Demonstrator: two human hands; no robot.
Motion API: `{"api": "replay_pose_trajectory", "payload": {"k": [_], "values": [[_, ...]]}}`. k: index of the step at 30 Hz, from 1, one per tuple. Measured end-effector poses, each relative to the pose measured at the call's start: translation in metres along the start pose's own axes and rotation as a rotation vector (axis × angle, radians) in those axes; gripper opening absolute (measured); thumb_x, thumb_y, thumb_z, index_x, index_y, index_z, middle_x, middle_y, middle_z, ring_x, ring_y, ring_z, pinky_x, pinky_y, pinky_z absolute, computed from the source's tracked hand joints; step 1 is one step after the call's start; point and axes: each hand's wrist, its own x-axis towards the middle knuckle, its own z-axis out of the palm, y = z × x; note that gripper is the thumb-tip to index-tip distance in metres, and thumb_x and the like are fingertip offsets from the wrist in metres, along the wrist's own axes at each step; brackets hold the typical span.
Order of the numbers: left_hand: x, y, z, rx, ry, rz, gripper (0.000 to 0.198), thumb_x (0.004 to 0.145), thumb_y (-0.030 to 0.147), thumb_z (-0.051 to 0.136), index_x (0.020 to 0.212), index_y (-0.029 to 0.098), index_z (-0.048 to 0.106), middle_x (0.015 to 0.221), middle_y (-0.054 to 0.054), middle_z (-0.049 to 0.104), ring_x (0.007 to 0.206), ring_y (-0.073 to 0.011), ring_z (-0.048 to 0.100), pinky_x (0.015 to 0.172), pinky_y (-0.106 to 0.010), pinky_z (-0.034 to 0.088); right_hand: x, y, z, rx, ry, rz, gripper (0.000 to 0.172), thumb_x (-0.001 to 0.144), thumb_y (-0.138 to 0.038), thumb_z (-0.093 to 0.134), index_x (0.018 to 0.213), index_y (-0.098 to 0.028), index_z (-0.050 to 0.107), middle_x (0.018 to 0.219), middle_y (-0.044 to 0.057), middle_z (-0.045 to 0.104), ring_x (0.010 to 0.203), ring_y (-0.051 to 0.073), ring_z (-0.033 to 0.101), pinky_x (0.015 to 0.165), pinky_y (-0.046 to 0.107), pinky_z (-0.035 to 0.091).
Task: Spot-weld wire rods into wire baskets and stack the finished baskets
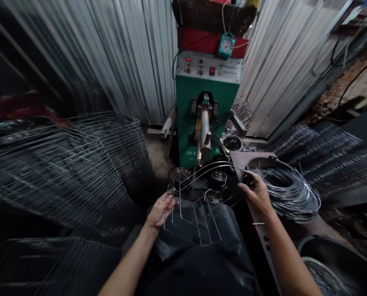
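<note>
left hand (161, 210): closed around the near side of a bent wire frame (196, 218), right in front of the green spot welder (188, 102)
right hand (254, 193): clamped on the frame's far wire, front right of the welder, well apart from the other hand
frame: held up between both hands, just in front of the welder
wire coil (290, 193): big shiny loop just beside the right hand, right of the welder
stacked wire racks (63, 176): huge pile left of the welder
</note>
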Motion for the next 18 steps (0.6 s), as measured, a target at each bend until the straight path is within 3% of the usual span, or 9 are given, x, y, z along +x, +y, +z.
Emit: {"api": "replay_pose_trajectory", "payload": {"k": [4, 8, 13, 18], "values": [[-0.013, -0.004, -0.005, -0.053, -0.055, 0.011, 0.036, 0.066, 0.03, 0.071, 0.097, 0.014, 0.063, 0.052, 0.009, 0.034, 0.048, -0.0038, 0.036, 0.079, -0.029, 0.048, 0.025, -0.012, -0.019, -0.132, -0.096, -0.209, 0.046, 0.075, -0.051, 0.057, 0.109, -0.021, 0.058, 0.099, 0.009, 0.059, 0.086, 0.023, 0.057, 0.076, 0.035, 0.046], [-0.023, -0.009, -0.009, -0.086, -0.099, 0.048, 0.034, 0.069, 0.029, 0.068, 0.099, 0.013, 0.063, 0.051, 0.009, 0.031, 0.047, -0.0033, 0.033, 0.081, -0.029, 0.047, 0.031, -0.029, -0.02, -0.039, -0.185, -0.277, 0.038, 0.081, -0.05, 0.047, 0.095, -0.019, 0.063, 0.089, 0.008, 0.063, 0.08, 0.022, 0.06, 0.071, 0.033, 0.047], [-0.035, -0.007, -0.014, -0.153, -0.121, 0.113, 0.042, 0.067, 0.022, 0.07, 0.106, 0.015, 0.061, 0.053, 0.009, 0.037, 0.051, -0.0036, 0.04, 0.083, -0.027, 0.046, 0.02, -0.042, -0.014, 0.099, -0.103, -0.256, 0.031, 0.081, -0.045, 0.048, 0.079, -0.018, 0.064, 0.069, 0.003, 0.064, 0.062, 0.017, 0.059, 0.058, 0.026, 0.045], [-0.04, -0.008, -0.016, -0.159, -0.165, 0.134, 0.045, 0.067, 0.021, 0.07, 0.11, 0.014, 0.059, 0.053, 0.008, 0.042, 0.053, -0.0038, 0.045, 0.084, -0.027, 0.046, 0.008, -0.048, -0.013, 0.136, -0.052, -0.282, 0.027, 0.082, -0.039, 0.05, 0.074, -0.017, 0.063, 0.063, 0.0, 0.062, 0.055, 0.013, 0.056, 0.053, 0.022, 0.043]]}}
